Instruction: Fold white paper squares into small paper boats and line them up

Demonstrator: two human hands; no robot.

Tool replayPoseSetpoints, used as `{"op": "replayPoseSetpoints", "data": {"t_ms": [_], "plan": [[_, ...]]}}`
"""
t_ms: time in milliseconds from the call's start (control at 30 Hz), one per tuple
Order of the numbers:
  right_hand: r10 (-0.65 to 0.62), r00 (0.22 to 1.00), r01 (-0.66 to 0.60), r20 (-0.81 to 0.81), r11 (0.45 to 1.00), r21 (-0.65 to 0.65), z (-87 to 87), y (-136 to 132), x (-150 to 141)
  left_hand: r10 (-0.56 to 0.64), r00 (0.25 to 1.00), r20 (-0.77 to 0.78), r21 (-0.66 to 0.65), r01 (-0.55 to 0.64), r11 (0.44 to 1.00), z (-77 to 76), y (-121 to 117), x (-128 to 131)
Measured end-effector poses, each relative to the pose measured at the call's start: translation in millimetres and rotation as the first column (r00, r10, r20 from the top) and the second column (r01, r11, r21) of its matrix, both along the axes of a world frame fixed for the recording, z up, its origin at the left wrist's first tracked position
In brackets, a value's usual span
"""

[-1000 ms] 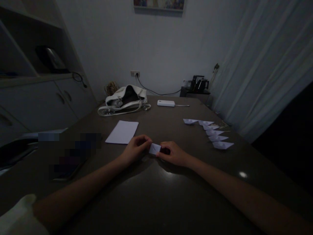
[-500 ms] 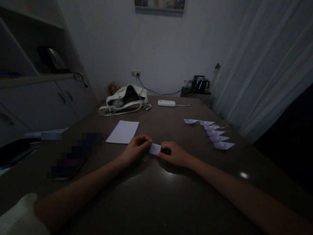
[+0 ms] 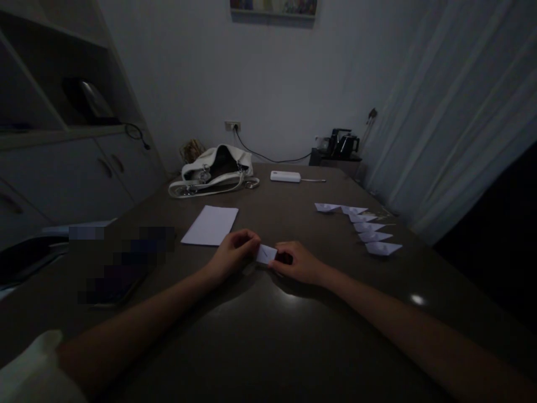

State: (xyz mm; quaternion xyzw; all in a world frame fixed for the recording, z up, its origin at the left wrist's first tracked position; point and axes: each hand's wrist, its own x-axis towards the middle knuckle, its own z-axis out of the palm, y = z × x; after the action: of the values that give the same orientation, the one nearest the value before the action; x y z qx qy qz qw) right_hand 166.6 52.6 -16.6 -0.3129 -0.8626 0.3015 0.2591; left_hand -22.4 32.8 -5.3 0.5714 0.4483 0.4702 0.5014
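A small folded piece of white paper [image 3: 265, 254] is held just above the dark table between both hands. My left hand [image 3: 235, 250] pinches its left edge between thumb and fingers. At the opposite edge, my right hand [image 3: 297, 263] grips it the same way. A short dark crease line crosses the face of the paper. Beyond my left hand lies a stack of white paper sheets [image 3: 212, 225]. Several white folded paper boats [image 3: 382, 248] stand in a row on the table to the right.
Toward the back of the table [image 3: 268, 341] lie a white handbag [image 3: 216, 168] and a white power bank [image 3: 285, 177] with a short cable. A blurred-out dark object [image 3: 126, 268] rests at the left. A black kettle [image 3: 347, 145] stands on a low cabinet behind.
The folded paper has tilted slightly and looks a little flatter between my fingers. Both hands keep nearly the same place and grip.
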Motion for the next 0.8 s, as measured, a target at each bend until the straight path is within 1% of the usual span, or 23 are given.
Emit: {"op": "replayPoseSetpoints", "data": {"t_ms": [200, 367, 433, 500, 600, 667, 800], "plan": [[-0.004, 0.999, 0.002, -0.036, 0.999, -0.045, 0.0, 1.0, -1.1, -0.033, 0.999, 0.018, 0.031, 0.032, 0.999, -3.3, 1.1, -1.5], [-0.081, 0.991, 0.066, -0.108, 0.989, -0.136, -3.6, 4.2, -0.4, -0.007, 0.998, 0.067, 0.032, 0.005, 0.999, -3.9, 2.6, -1.0], [-0.098, 0.989, 0.079, -0.113, 0.984, -0.158, -5.1, 5.0, -0.1, 0.005, 0.998, 0.055, 0.03, -0.006, 1.0, -2.2, 2.0, -0.6], [-0.083, 0.992, 0.068, -0.1, 0.988, -0.141, -5.5, 5.0, 0.0, -0.011, 1.0, 0.006, 0.024, 0.01, 1.0, -0.2, 0.7, -0.6], [-0.042, 0.997, 0.037, -0.062, 0.997, -0.073, -4.1, 3.8, -0.6, -0.085, 0.993, -0.076, 0.017, 0.086, 0.996, 1.6, -0.4, -1.0], [-0.035, 0.999, 0.034, -0.034, 0.999, -0.036, -2.4, 2.5, -1.4, -0.111, 0.986, -0.122, 0.028, 0.115, 0.993, 1.6, 0.0, -1.3], [-0.073, 0.997, 0.073, -0.026, 0.997, -0.014, 1.1, -0.1, -2.6, -0.055, 0.986, -0.158, 0.068, 0.067, 0.995, 0.1, 2.0, -1.7]]}}
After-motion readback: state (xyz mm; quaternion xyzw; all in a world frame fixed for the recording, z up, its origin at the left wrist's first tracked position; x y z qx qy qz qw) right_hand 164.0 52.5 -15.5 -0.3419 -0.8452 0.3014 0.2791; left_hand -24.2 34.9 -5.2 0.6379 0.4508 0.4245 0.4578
